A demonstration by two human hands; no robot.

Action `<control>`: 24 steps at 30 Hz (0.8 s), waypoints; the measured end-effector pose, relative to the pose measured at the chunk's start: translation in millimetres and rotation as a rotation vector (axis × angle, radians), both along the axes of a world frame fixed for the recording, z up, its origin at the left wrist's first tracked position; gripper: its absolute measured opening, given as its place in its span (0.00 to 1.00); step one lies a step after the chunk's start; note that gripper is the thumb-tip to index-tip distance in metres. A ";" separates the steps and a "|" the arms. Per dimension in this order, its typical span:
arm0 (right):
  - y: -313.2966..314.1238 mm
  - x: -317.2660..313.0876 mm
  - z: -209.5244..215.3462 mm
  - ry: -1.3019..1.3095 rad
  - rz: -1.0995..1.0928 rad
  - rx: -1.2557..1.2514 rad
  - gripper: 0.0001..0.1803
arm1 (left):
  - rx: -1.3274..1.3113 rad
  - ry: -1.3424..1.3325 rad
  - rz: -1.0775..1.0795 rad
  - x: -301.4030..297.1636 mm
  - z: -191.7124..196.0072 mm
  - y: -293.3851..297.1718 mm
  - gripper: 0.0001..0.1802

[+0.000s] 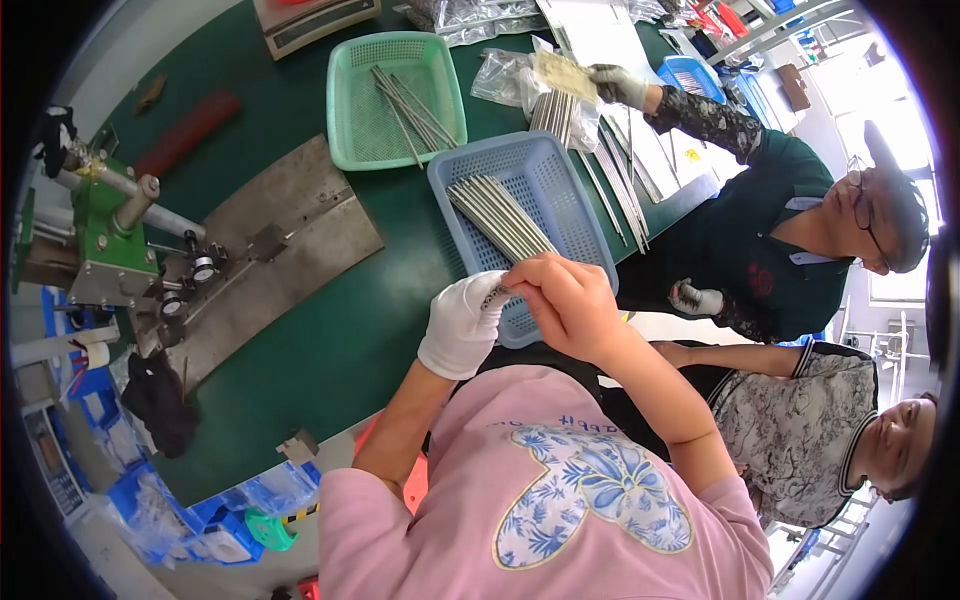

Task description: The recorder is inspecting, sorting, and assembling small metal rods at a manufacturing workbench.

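Note:
My left hand (462, 325), in a white glove, is closed near the front edge of the blue basket (437, 180). A cluster of small grey metal ends, which look like rod tips, shows at its fingertips. My bare right hand (572, 305) is closed against the same cluster, its fingers bent and touching the left. Just beyond the hands, a bundle of thin silver metal rods (498, 215) lies slanted in the basket. Its near end passes behind my right hand, so I cannot tell whether these are the rods in my fingers.
A green basket (345, 150) with a few rods stands beyond. Left on the green table (290, 350) are a metal plate (300, 200) and a green fixture with dial gauges (115, 230). At right, a co-worker's gloved hand (620, 85) is over more rods; another person stands nearer.

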State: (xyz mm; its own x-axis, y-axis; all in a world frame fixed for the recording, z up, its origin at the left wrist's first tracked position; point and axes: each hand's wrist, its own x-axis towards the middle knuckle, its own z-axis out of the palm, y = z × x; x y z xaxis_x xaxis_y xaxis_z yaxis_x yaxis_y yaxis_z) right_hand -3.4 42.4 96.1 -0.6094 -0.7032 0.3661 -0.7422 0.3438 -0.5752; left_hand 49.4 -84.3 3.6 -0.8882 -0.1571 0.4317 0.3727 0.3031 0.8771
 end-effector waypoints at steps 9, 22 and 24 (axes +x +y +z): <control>1.9 2.7 -6.6 0.126 -0.004 -0.037 0.06 | 0.023 0.056 -0.031 1.9 -0.8 1.8 0.09; 3.4 6.4 -5.3 0.172 -0.023 -0.029 0.06 | 0.080 0.001 -0.105 0.1 4.0 -1.3 0.08; 4.9 7.9 -5.7 0.172 -0.026 -0.032 0.06 | 0.064 0.017 -0.119 -0.1 3.3 -0.2 0.08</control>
